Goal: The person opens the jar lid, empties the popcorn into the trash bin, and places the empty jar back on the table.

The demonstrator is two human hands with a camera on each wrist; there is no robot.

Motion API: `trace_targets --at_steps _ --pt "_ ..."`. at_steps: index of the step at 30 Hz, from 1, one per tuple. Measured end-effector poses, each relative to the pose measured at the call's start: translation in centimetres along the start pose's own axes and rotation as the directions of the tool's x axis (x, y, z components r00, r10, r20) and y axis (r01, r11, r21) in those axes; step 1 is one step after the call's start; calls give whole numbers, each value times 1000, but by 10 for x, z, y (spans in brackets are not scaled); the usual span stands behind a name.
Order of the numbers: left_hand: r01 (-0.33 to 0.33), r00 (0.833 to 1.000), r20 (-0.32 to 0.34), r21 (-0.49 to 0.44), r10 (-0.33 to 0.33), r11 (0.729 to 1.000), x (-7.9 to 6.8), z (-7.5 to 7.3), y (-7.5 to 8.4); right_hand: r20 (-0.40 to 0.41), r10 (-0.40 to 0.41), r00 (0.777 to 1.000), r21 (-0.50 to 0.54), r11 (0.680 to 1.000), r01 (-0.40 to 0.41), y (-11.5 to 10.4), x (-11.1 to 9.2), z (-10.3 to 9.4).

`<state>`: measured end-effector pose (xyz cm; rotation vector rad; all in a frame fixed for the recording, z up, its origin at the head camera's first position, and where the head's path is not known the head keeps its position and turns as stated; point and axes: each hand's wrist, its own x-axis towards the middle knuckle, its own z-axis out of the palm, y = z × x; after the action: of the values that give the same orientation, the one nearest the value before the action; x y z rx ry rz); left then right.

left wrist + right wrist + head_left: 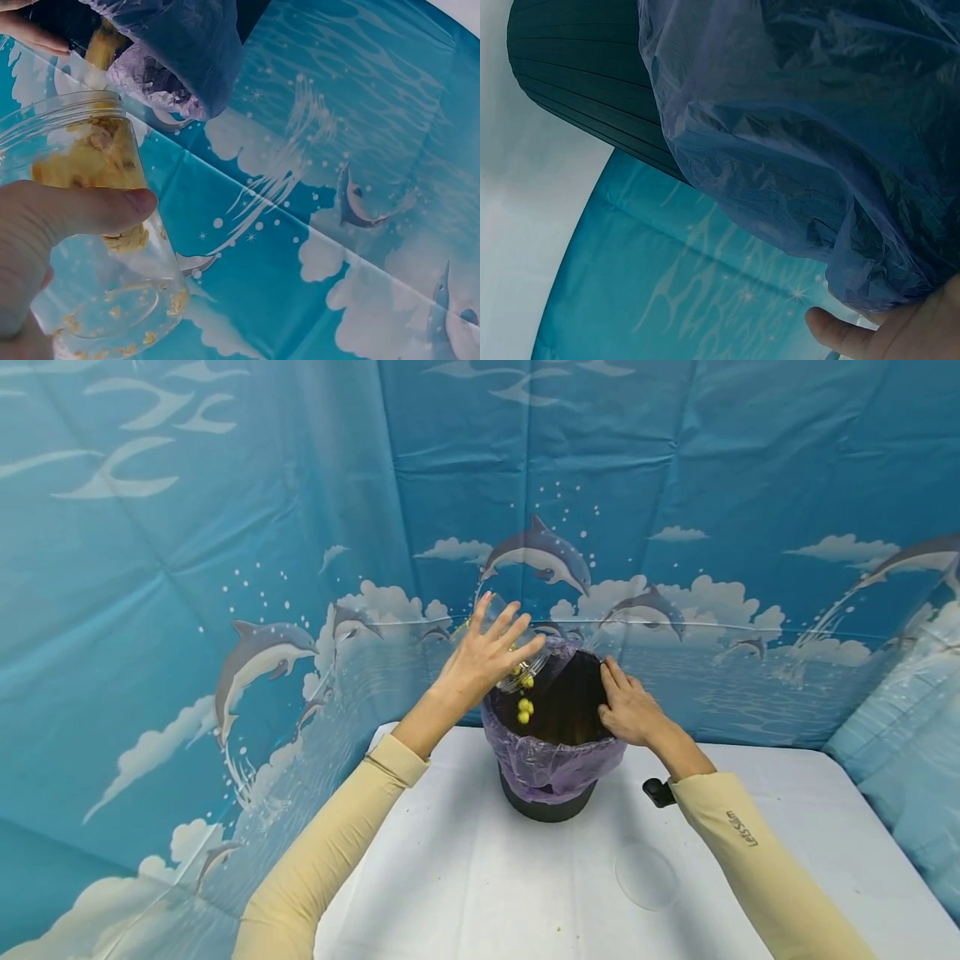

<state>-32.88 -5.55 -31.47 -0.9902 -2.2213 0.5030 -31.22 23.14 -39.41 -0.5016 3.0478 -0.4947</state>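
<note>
My left hand (486, 656) grips a clear plastic jar (154, 259), tipped with its mouth over a dark trash can (550, 811). Yellow, popcorn-like pieces (525, 710) drop from the jar into the can. In the left wrist view more yellow pieces (94, 161) slide towards the mouth, and crumbs cling near the jar's base. A thin purple bag (551, 768) lines the can and folds down over its outside. My right hand (633, 710) holds the can's right rim through the bag; the right wrist view shows the thumb (840, 332) beside the bag.
A clear round disc (647, 877), perhaps a lid, lies on the white table (465, 877) in front of the can. A small black object (658, 792) sits by the right sleeve. A blue dolphin-print curtain (600, 460) hangs behind and at both sides.
</note>
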Motion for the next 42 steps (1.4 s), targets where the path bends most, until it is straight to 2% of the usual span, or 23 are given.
trace_targets --at_steps 9,14,21,32,35,42 --pt "-28 997 -67 77 33 997 5 -3 2 1 5 1000 3 1000 -5 1 -1 0" --pt "-37 997 -60 88 43 995 7 -4 2 8 9 1000 8 1000 -9 0 -2 -1" --pt "-46 995 -86 93 54 995 8 -3 3 12 12 1000 7 1000 -12 0 -3 -1" --pt "-76 994 -67 99 83 992 1 4 7 15 17 1000 19 1000 -18 1 -3 0" --pt "-61 995 -80 81 67 995 -2 6 7 14 15 1000 16 1000 -15 0 -1 0" --pt "29 995 -99 -29 -32 999 -11 5 9 17 11 1000 26 1000 -11 1 -2 -1"
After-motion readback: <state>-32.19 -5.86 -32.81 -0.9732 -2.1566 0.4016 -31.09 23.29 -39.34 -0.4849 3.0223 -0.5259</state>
